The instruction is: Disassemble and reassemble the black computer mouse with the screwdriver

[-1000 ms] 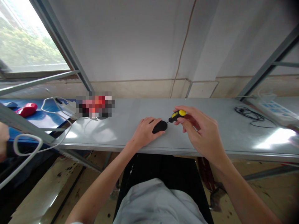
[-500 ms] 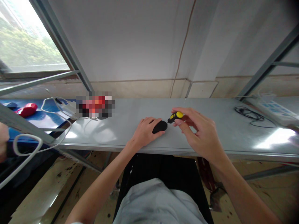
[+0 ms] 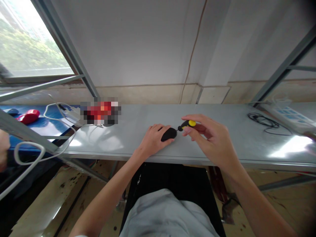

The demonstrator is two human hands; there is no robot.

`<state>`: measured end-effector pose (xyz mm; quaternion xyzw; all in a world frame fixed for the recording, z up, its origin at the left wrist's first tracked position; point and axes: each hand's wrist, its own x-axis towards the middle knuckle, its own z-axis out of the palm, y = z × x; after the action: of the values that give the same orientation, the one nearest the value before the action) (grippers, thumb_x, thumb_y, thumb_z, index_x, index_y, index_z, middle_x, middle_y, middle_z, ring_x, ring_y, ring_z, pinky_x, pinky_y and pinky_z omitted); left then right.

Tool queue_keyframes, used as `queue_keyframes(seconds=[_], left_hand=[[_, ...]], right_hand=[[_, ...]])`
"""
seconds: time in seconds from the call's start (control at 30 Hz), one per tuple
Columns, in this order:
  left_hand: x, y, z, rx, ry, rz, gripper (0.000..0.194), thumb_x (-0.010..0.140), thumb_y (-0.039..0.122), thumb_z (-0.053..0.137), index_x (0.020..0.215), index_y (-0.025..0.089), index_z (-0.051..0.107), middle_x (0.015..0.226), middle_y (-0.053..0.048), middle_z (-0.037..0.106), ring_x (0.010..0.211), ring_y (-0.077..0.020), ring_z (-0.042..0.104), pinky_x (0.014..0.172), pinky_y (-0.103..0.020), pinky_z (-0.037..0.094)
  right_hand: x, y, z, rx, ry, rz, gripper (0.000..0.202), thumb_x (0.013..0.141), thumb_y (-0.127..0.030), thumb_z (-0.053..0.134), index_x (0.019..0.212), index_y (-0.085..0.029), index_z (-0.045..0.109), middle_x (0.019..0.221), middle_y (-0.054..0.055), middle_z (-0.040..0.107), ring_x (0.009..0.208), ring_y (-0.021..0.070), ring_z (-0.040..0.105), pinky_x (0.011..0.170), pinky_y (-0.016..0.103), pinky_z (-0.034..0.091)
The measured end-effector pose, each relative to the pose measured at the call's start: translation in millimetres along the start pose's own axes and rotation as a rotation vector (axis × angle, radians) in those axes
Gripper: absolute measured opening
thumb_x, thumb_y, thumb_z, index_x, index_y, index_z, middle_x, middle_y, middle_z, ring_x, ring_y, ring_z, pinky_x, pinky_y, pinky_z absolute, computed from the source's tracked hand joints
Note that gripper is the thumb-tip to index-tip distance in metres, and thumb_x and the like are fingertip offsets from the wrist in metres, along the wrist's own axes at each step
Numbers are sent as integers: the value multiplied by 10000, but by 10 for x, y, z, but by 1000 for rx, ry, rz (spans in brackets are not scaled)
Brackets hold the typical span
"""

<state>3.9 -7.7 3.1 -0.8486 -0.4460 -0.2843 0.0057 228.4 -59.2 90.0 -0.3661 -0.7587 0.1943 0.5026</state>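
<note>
A black computer mouse point(image 3: 169, 134) lies on the grey table in front of me. My left hand point(image 3: 156, 138) grips it from the left, fingers over the far side and thumb along the near side. In my right hand point(image 3: 209, 136) is a short black-and-yellow screwdriver point(image 3: 187, 124), pinched between thumb and fingers. Its thin shaft points left, and the tip meets the right end of the mouse. The exact contact point is too small to make out.
A coiled black cable point(image 3: 265, 120) rests on the right of the table, near a white power strip point(image 3: 293, 115). A red mouse point(image 3: 29, 116) lies on a blue surface at left. White cables point(image 3: 74, 131) loop by the metal frame. Another person's arm shows at the left edge.
The screwdriver handle has turned in my right fingers, and its yellow part shows differently. My left hand and the mouse have stayed where they were.
</note>
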Motion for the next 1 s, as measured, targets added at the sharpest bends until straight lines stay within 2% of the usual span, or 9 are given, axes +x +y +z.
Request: queue_keyframes(seconds=[0.23, 0.4, 0.6, 0.73, 1.0], left_hand=[[-6, 3, -7, 3, 4, -1, 507, 995, 466, 754, 1427, 232, 628, 1276, -110, 723, 1193, -324, 663, 1051, -485, 524], [-3, -9, 11, -1, 16, 10, 506, 1002, 472, 744, 1431, 232, 624, 1281, -108, 725, 1193, -321, 665, 1054, -483, 522], [-10, -21, 26, 1, 36, 25, 510, 993, 473, 756, 1418, 221, 630, 1284, -111, 722, 1196, -324, 666, 1054, -485, 527], [-12, -20, 20, 14, 31, 14, 510, 991, 478, 759, 1417, 229, 632, 1275, -111, 724, 1186, -326, 672, 1034, -483, 531], [-9, -21, 29, 16, 30, 11, 505, 992, 484, 756, 1417, 238, 636, 1269, -106, 726, 1182, -322, 674, 1028, -476, 527]], right_hand=[[-4, 49, -15, 84, 54, 69, 257, 993, -366, 758, 1231, -272, 741, 1173, 62, 786, 805, 192, 806, 577, 263, 609], [-4, 43, -38, -20, 26, -13, 202, 1025, -285, 718, 1224, -287, 757, 1154, 28, 799, 834, 161, 807, 643, 247, 613], [0, 41, -48, -20, 2, -81, 308, 1061, -164, 618, 1278, -322, 768, 1189, 12, 777, 821, 116, 790, 636, 217, 602], [0, 37, -56, -36, -3, -117, 386, 1060, -111, 583, 1296, -353, 769, 1144, -11, 784, 784, 90, 773, 641, 195, 597], [13, -8, -39, -42, -37, -119, 335, 1075, -124, 543, 1301, -283, 732, 1187, 32, 760, 818, 108, 776, 651, 221, 604]])
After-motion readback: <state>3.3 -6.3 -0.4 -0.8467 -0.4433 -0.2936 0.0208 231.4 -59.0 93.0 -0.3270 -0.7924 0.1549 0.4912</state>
